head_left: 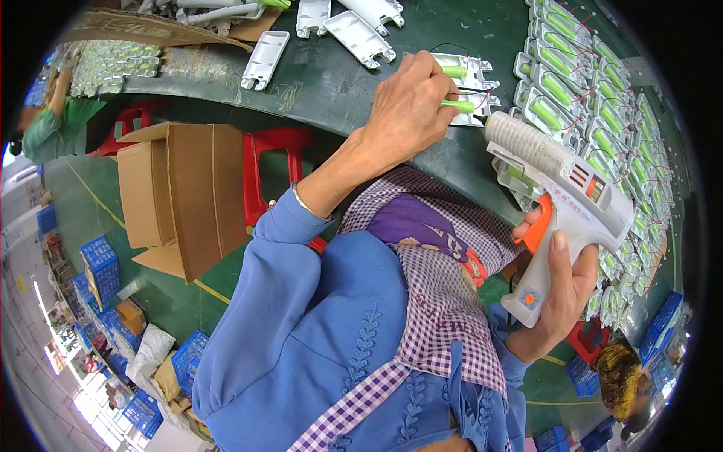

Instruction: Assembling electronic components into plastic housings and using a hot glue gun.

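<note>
My left hand (410, 105) reaches over the bench edge, its fingers closed on the end of a green cylindrical battery (459, 106). That battery lies at a white plastic casing (473, 118), partly hidden by my fingers. Just beyond it is another white casing (476, 75) with a green battery and a dark wire. My right hand (565, 282) is wrapped round the handle of a white glue gun (576, 196), a finger at its orange trigger. The gun's ribbed front end points toward the casing by my left hand.
Rows of white casings with green batteries and thin wires (602, 135) cover the bench's right side. Loose casings (266, 60) lie at the back, beside a cardboard box (151, 30). Below the bench's near edge stand an open carton (203, 196) and a red stool (275, 143).
</note>
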{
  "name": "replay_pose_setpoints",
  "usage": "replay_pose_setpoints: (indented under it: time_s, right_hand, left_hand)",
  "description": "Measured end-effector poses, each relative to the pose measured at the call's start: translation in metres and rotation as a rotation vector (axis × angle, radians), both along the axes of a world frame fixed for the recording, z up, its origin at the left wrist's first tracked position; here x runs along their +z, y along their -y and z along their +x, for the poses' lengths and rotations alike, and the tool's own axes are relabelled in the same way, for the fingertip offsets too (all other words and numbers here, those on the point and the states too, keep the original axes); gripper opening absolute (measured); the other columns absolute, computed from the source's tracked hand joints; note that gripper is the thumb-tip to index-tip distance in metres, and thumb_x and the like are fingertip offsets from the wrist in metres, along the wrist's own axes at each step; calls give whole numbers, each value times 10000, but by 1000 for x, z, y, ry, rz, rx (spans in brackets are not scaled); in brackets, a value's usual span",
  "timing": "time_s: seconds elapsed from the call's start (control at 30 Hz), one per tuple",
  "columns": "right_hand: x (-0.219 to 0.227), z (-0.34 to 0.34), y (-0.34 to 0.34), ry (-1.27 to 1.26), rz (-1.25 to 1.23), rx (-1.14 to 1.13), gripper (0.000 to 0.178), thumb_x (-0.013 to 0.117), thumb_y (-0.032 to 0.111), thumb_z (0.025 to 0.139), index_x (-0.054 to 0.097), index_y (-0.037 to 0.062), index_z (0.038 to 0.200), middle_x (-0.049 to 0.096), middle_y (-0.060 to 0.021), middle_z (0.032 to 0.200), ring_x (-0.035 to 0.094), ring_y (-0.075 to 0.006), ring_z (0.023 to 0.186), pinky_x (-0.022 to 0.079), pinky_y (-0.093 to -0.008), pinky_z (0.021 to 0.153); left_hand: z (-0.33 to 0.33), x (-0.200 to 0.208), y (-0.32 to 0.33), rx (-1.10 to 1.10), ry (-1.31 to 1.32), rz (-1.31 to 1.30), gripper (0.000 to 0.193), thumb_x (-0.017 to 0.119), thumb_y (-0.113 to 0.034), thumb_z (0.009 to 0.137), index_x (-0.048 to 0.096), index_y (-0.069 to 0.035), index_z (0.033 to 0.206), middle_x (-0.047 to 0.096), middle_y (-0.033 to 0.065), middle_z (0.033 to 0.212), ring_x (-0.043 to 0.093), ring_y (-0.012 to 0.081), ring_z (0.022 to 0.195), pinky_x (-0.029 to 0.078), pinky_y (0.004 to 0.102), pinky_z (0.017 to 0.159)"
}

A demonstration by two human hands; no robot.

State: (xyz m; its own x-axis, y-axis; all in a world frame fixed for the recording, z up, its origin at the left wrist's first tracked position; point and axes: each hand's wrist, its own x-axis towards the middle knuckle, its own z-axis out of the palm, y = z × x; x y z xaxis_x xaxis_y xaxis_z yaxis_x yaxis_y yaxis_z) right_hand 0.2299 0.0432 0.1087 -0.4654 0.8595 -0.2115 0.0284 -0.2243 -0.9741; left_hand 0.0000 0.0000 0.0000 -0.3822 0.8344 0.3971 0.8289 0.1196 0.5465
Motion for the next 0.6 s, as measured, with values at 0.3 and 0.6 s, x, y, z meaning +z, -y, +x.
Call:
replay_pose_setpoints:
  time_s: [0.3, 0.6]
  right_hand:
    - [-8, -13, -17, 108, 113, 126, 338, 548, 94, 953, 462, -96, 1218, 647, -191, 1010, 643, -218, 824, 517, -334, 760]
    - [-3, -9, -12, 140, 90, 91, 338, 548, 88, 948, 466, -87, 1225, 645, -168, 964, 610, -183, 770, 500, -311, 722]
  left_hand:
    - [3, -4, 1, -19, 125, 76, 168, 743, -99, 771, 675, -2, 890, 547, 126, 937, 594, 299, 834, 486, 391, 748]
    - [1, -5, -2, -15, 132, 89, 159, 741, -78, 769, 667, 9, 880, 552, 134, 924, 597, 297, 819, 487, 392, 741]
